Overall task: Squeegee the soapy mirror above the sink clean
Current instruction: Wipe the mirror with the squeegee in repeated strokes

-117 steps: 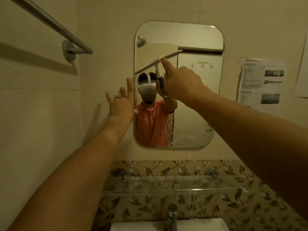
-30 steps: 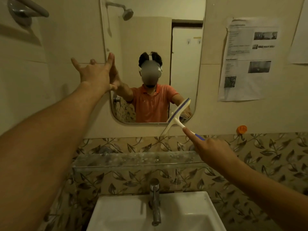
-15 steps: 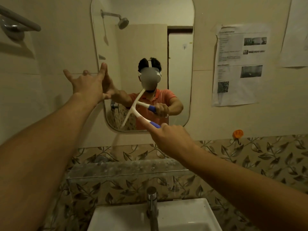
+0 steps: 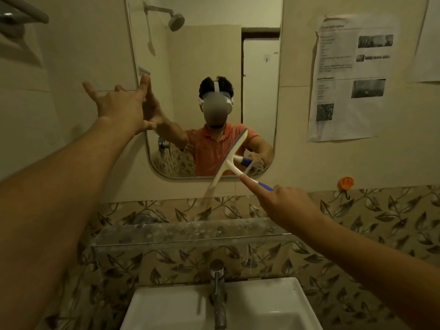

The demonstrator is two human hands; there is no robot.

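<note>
At the far left, a grey metal towel rail (image 4: 23,14) crossed the wall's top corner. The person's left hand (image 4: 119,106) was raised with fingers straight and spread, holding nothing. Its forefinger tip lay at the left edge of the tall, round-cornered wall mirror (image 4: 204,55); whether it touched glass or tile could not be told. No suds showed plainly on the glass.

Below the mirror ran a cloudy glass shelf (image 4: 166,232), then a steel tap (image 4: 217,291) over a white ceramic sink (image 4: 262,303).

At the mirror's bottom right corner was the white plastic squeegee with a blue-ended handle (image 4: 228,163). Its blade slanted, with the upper end over the glass and the blurred lower end past the mirror's bottom edge, over plain tile. The handle led down and right into the right hand (image 4: 285,206), which gripped it with fingers curled and the forefinger laid straight along the shaft.

So the blade lay up and left of the grip, and the right hand was much the nearer. The next pass would likely need the blade carried up the glass and squared.

Printed paper sheets (image 4: 345,79) and an orange hook (image 4: 345,182) hung on the wall at the right.
</note>
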